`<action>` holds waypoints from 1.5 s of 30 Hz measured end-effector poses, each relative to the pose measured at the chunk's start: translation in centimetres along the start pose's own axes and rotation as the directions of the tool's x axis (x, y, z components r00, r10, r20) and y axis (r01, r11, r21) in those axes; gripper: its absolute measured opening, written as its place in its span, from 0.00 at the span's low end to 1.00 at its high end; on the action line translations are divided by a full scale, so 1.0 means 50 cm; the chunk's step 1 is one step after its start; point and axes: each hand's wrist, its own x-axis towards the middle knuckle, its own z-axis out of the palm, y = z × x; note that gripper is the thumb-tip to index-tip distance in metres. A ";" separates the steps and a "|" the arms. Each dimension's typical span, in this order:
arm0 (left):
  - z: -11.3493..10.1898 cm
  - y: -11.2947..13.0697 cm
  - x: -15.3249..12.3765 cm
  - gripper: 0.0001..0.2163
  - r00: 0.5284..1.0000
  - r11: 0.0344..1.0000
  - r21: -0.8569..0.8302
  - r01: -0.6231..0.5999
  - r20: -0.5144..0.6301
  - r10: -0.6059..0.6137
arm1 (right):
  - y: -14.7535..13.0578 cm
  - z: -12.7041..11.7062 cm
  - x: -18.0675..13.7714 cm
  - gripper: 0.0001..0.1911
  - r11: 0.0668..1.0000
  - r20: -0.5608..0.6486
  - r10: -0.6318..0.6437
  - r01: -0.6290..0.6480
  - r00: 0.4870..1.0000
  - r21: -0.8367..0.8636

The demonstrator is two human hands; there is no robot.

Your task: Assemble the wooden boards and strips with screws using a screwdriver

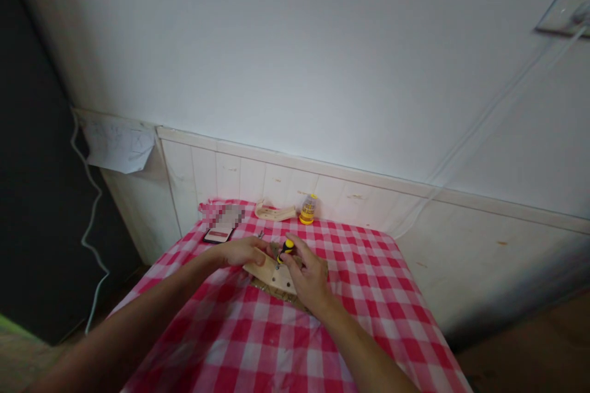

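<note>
A pale wooden piece with small holes lies on a brown board on the red-and-white checked tablecloth. My left hand curls over its left end, holding it down. My right hand is closed round a small screwdriver with a yellow and black handle, its tip pointing down at the wooden piece.
A yellow-lidded clear jar and a curved wooden part sit at the table's back edge against the white panelled wall. A dark phone-like object lies at the back left. A white cable hangs at the left, a wall socket at top right.
</note>
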 end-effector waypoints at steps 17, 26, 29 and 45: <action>0.010 -0.060 0.022 0.14 0.995 0.967 -0.232 -0.103 -0.032 0.099 | 0.028 -0.002 -0.011 0.20 0.995 -0.030 -0.020 0.017 0.999 -0.100; 0.008 -0.071 0.017 0.17 0.990 0.932 -0.350 -0.097 0.058 0.125 | 0.021 0.005 -0.011 0.21 0.998 -0.046 0.044 -0.046 0.998 -0.050; 0.008 -0.066 0.014 0.20 0.986 0.927 -0.358 -0.111 0.076 0.147 | 0.008 0.003 -0.011 0.21 0.996 -0.013 0.018 -0.019 1.000 -0.088; 0.025 -0.062 0.016 0.24 0.991 0.935 -0.353 -0.034 0.112 0.078 | -0.011 -0.009 -0.002 0.21 0.998 0.044 0.036 -0.034 0.998 -0.061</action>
